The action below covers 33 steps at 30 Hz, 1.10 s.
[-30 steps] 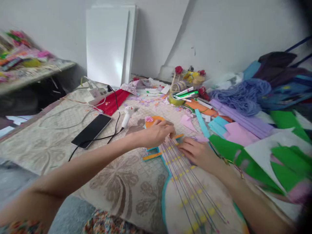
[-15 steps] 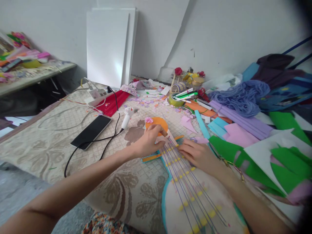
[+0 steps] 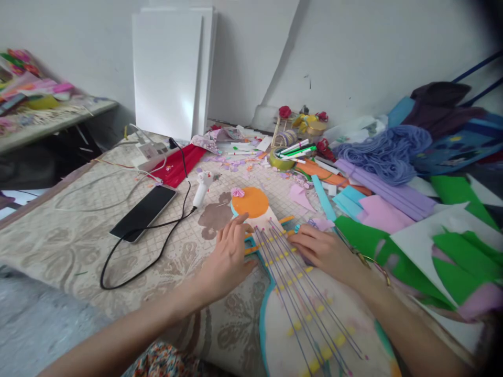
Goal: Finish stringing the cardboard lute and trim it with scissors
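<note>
A guitar-shaped craft piece (image 3: 306, 314) lies on the table, pale with a blue edge, purple strings and yellow bars. Its top carries an orange oval (image 3: 251, 202) and a small pink folded flower (image 3: 237, 192). My left hand (image 3: 232, 250) rests at the left side of the neck, fingers apart, nothing seen in it. On the neck's right side, my right hand (image 3: 320, 248) has its fingers together at the edge, beside an orange strip and a small blue folded piece (image 3: 297, 229). What its fingertips grip is hidden.
A white glue gun (image 3: 201, 189) and a black phone (image 3: 143, 213) with cables lie left of the craft piece. Markers stand in a tape roll (image 3: 281, 159) behind. Green felt (image 3: 396, 262) and blue yarn (image 3: 393, 152) are at the right. White boards (image 3: 167, 76) lean on the wall.
My left hand has come off the orange oval and moved down and left to the neck's left side. My right hand stays about where it was. The view has shifted slightly.
</note>
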Each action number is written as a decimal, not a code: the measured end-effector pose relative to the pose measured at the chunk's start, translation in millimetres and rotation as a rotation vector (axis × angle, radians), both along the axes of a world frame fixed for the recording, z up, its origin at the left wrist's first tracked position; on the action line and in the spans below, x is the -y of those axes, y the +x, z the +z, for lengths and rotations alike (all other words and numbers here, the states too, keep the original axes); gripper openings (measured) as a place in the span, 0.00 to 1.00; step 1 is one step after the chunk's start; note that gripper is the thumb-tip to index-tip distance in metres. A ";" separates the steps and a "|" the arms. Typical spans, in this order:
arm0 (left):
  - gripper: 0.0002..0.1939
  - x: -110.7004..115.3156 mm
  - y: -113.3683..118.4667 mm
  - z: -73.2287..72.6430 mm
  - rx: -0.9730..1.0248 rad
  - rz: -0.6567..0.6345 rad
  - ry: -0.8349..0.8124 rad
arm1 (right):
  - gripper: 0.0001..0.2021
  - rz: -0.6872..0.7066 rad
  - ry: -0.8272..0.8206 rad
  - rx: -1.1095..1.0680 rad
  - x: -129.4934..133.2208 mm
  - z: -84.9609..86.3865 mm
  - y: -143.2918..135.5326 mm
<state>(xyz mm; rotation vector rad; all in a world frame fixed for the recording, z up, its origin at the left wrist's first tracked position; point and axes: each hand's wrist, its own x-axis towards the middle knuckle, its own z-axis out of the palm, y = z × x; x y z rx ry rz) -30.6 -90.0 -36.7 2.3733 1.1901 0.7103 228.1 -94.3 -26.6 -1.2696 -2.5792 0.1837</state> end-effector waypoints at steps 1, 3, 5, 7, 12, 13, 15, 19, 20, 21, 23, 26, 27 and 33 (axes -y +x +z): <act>0.25 3.1 -1.6 -3.2 0.001 0.033 0.009 | 0.10 -0.006 -0.002 -0.009 0.4 -0.5 0.1; 0.24 7.1 -4.5 -9.7 0.007 0.096 0.016 | 0.09 -0.017 -0.008 -0.033 1.1 -1.4 -0.2; 0.23 7.9 -6.9 -16.1 0.025 0.139 0.009 | 0.10 -0.019 -0.020 -0.053 1.4 -2.1 -0.7; 0.21 6.3 -8.8 -21.3 0.052 0.148 -0.011 | 0.10 -0.013 -0.025 -0.067 1.4 -3.1 -1.3; 0.19 -3.3 -11.4 -25.8 0.130 0.157 -0.029 | 0.09 -0.010 0.049 -0.090 -0.6 -6.7 -4.4; 0.18 -6.3 -11.8 -25.6 0.147 0.162 -0.025 | 0.10 -0.010 0.071 -0.092 -1.4 -7.3 -5.7; 0.17 -14.2 -13.0 -24.8 0.179 0.160 -0.018 | 0.10 -0.021 0.102 -0.096 -3.2 -7.7 -9.5; 0.16 -39.6 -19.2 -25.2 0.238 0.092 -0.029 | 0.10 -0.076 0.120 -0.100 -7.9 -6.8 -19.6; 0.16 -47.3 -21.5 -25.9 0.253 0.079 -0.040 | 0.10 -0.092 0.126 -0.100 -9.1 -6.6 -22.3; 0.17 -55.2 -23.8 -26.8 0.263 0.077 -0.049 | 0.10 -0.106 0.132 -0.100 -10.1 -6.7 -24.9; 0.17 -69.5 -28.1 -28.7 0.264 0.066 -0.063 | 0.09 -0.134 0.141 -0.103 -11.4 -7.3 -29.8; 0.17 -84.5 -31.1 -31.1 0.286 0.043 -0.047 | 0.09 -0.174 0.146 -0.125 -10.5 -10.0 -36.4; 0.17 -87.5 -30.8 -31.7 0.284 0.048 -0.032 | 0.09 -0.183 0.150 -0.138 -9.6 -11.2 -38.2; 0.18 -98.3 -21.3 -34.7 0.257 0.119 -0.014 | 0.10 -0.246 0.194 -0.214 -1.9 -18.0 -46.9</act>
